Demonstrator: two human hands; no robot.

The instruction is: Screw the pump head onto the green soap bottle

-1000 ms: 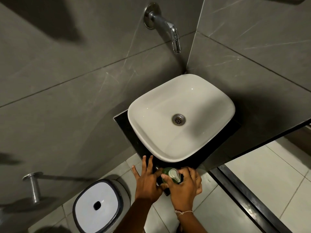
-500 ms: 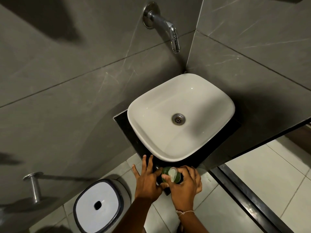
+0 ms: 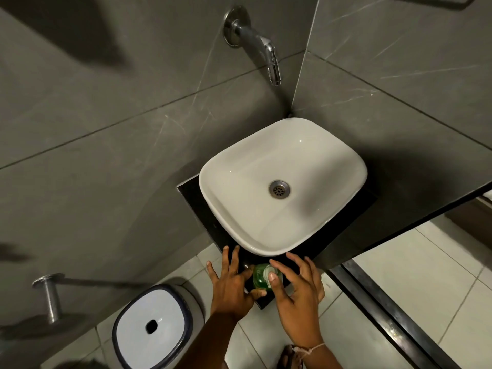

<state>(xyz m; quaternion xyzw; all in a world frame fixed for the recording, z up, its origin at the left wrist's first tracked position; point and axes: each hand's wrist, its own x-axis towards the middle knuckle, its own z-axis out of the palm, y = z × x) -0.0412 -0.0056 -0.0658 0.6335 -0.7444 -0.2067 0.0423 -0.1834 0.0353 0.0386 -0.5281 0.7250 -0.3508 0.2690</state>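
Note:
The green soap bottle point(image 3: 258, 280) stands on the front corner of the black counter point(image 3: 198, 206), just below the basin's rim. Its white pump head point(image 3: 268, 270) sits on top, seen from above. My left hand point(image 3: 231, 287) braces the bottle from the left, with thumb and forefinger against its side and the other fingers spread. My right hand point(image 3: 299, 294) is on the bottle's right with its fingers fanned apart. Only its thumb tip rests on the pump head.
A white basin point(image 3: 206, 187) fills the counter, with a metal tap point(image 3: 262, 47) on the grey wall above. Below left stand a white-lidded bin point(image 3: 151, 324) and a metal wall peg point(image 3: 50, 296). A dark floor strip point(image 3: 386, 310) runs at right.
My right hand has let go of the pump head and spread its fingers; only the thumb still touches it. The left hand stays against the bottle.

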